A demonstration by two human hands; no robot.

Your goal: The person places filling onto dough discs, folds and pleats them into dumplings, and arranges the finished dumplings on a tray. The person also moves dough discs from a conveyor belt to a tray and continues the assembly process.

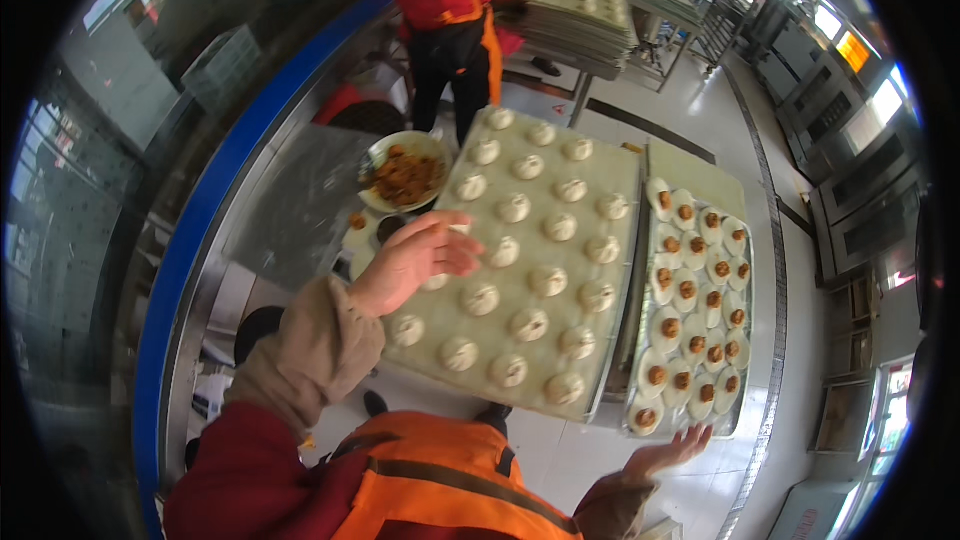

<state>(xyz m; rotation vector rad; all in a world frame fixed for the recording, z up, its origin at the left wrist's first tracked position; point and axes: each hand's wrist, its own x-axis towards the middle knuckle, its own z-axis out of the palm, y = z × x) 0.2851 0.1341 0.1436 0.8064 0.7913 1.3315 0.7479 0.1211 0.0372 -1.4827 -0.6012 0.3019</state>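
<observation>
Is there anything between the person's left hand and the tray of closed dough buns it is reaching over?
Nothing visible stands in the way. The left hand is open and already lies over the near-left edge of the tray among the closed buns. The bowl of filling sits beyond it, off to the side.

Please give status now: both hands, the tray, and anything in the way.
Left hand open, on left edge of dough-ball tray. Right hand open, empty, below the tray of filled wrappers. Filling bowl beside left hand. Another person stands beyond.

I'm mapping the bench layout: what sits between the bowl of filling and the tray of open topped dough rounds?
The big tray of closed dough buns, seen in the head view.
</observation>
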